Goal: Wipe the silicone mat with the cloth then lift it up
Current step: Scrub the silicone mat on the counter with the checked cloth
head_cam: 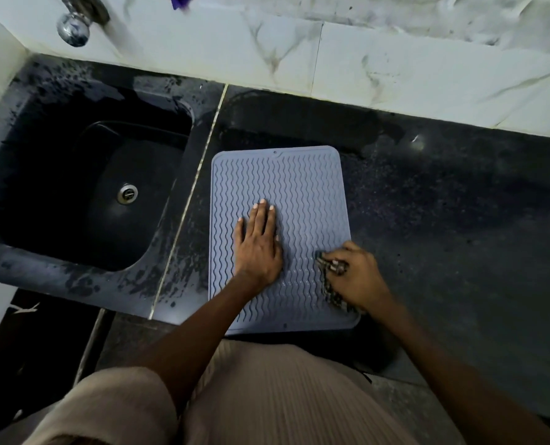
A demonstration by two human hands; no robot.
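A dark counter (444, 220) runs right of a black sink (84, 187). On it, near the front edge, lies the grey-blue silicone mat (299, 187). The left hand (257, 242) presses flat on the mat, fingers straight. The right hand (354, 274) clutches a dark cloth (330, 284) at the mat's near right edge.

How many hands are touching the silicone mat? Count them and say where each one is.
2. The left hand lies flat on the silicone mat near its middle; the right hand presses the cloth onto its near right edge.
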